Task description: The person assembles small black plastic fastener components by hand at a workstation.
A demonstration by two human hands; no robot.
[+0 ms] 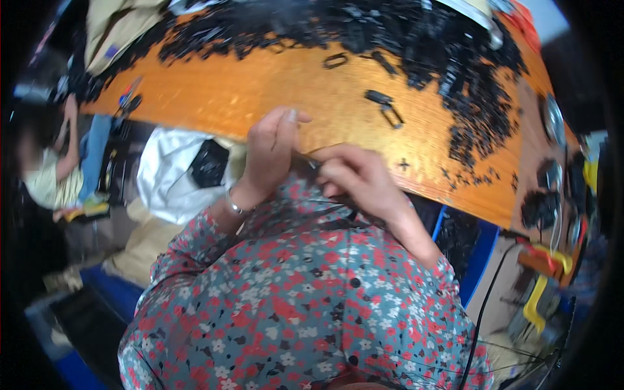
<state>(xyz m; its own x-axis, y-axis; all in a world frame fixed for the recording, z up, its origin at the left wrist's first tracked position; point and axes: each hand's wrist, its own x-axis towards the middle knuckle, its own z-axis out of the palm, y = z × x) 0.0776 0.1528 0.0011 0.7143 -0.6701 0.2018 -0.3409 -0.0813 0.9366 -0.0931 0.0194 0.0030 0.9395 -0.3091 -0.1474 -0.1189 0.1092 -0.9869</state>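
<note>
Both my hands are close together in front of me at the near edge of the table. My left hand (pixel 272 153) is half curled, its thumb and forefinger raised near the tips; what its lower fingers hold is hidden. My right hand (pixel 366 177) is closed in a pinch on a small black part (pixel 312 165), which lies in the gap between the hands and is blurred. On the table beyond are a loose black clip-like piece with an open frame (pixel 385 107), a black oval ring (pixel 335 60) and a small black cross-shaped piece (pixel 403 164).
A heap of black plastic parts (pixel 364 26) covers the far side of the orange wooden table (pixel 214 84), with smaller pieces (pixel 478 117) at right. A white sack (pixel 162 172) hangs left, a blue bin (pixel 484 260) stands right. Another person (pixel 55 162) sits far left.
</note>
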